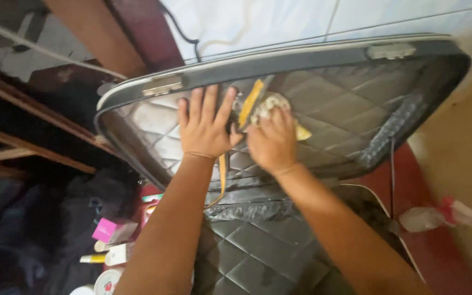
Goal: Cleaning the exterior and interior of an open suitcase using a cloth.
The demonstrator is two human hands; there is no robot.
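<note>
Head view: open suitcase lid [345, 104] fills the upper centre of the frame, dark quilted diamond-stitched lining, grey rim, metal latches. Left hand [206, 128] flat on the lining, fingers spread. Right hand [273, 143] closed around a crumpled pale cloth [269, 104], pressing it to the lining at centre. Yellow strap [249, 104] runs between the hands. Small bottles [107, 257] lower left.

Pink box [104, 229], small tubes and jars [107, 262] heaped at lower left. Dark clothes [23, 229] piled beside them. Wooden slats [39, 147] above. Crumpled clear plastic bag [438, 217] on red surface [438, 257], right. Black cable [184, 33] runs across white tiled wall [279, 19].
</note>
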